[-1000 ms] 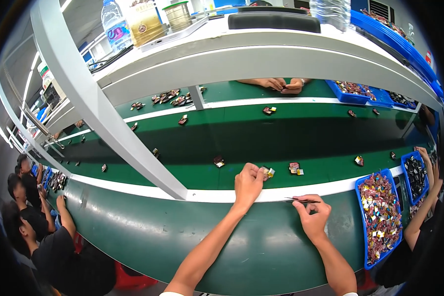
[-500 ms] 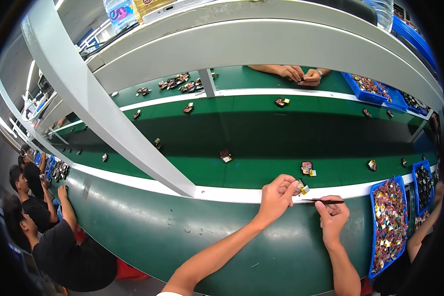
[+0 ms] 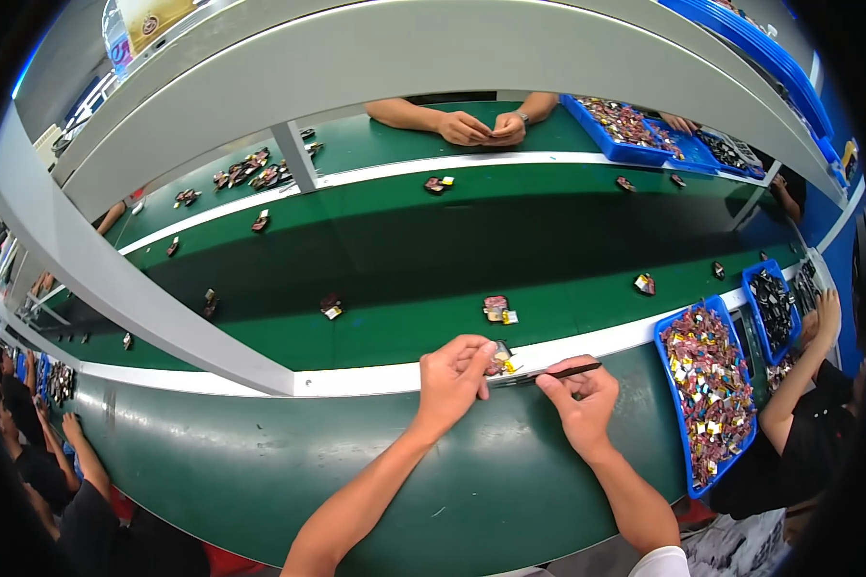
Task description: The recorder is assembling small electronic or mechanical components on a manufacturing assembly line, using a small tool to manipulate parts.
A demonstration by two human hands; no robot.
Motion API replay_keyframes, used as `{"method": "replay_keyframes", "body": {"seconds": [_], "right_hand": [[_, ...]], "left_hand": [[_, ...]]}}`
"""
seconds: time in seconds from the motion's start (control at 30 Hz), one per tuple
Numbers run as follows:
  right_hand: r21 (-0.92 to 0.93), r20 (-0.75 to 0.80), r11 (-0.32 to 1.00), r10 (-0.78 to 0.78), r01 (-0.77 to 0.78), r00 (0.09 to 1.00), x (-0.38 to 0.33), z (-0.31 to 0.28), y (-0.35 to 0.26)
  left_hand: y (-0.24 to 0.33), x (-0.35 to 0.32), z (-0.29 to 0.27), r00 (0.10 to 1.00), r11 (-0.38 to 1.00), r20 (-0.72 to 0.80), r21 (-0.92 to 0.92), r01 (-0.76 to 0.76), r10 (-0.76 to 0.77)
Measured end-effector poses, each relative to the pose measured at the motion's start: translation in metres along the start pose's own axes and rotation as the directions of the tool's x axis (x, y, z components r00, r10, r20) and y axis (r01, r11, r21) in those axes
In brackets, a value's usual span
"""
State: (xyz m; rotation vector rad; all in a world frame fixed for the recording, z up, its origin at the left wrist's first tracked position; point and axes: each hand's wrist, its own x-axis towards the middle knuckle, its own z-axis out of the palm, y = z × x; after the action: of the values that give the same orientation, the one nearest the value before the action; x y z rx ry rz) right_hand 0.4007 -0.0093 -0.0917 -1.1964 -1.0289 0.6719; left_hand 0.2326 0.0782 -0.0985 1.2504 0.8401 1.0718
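Over the white edge rail (image 3: 394,381) of the belt, my left hand (image 3: 450,387) pinches a small electronic part (image 3: 501,357) between thumb and fingers. It shows a clear or silvery top and yellow and white bits; the fingers cover the rest. To its right, my right hand (image 3: 584,399) grips a slim pair of black tweezers (image 3: 575,369). The tips point left, close beside the part; whether they touch it I cannot tell. A similar dark part with a yellow-white tab (image 3: 497,309) lies on the green belt (image 3: 404,322) just beyond.
A blue tray (image 3: 685,435) heaped with small colourful parts stands to my right; a blue tray of black parts (image 3: 770,298) is behind it. A grey frame post (image 3: 154,279) slants across the left. Co-workers' hands (image 3: 479,129) work opposite; another person's arm (image 3: 801,370) is at right.
My view has swung to the right, so the belt and trays sit further left in the picture. Both hands keep their grips, the tweezers close to the part.
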Motion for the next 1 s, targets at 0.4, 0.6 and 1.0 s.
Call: {"method": "replay_keyframes", "body": {"seconds": [0.4, 0.6, 1.0], "right_hand": [[-0.208, -0.013, 0.967, -0.151, 0.145, 0.988, -0.003, -0.003, 0.007], [-0.261, 0.013, 0.955, -0.145, 0.144, 0.989, -0.001, -0.007, 0.009], [0.106, 0.043, 0.962, 0.248, -0.251, 0.968, 0.006, -0.015, -0.001]], "left_hand": [[-0.003, -0.003, 0.009, 0.998, 0.992, 0.051, 0.114, -0.047, 0.041], [-0.007, -0.002, 0.011, 0.991, 0.98, 0.091, 0.158, -0.117, 0.103], [-0.008, -0.002, 0.016, 0.985, 0.982, 0.127, 0.135, -0.133, 0.116]]}}
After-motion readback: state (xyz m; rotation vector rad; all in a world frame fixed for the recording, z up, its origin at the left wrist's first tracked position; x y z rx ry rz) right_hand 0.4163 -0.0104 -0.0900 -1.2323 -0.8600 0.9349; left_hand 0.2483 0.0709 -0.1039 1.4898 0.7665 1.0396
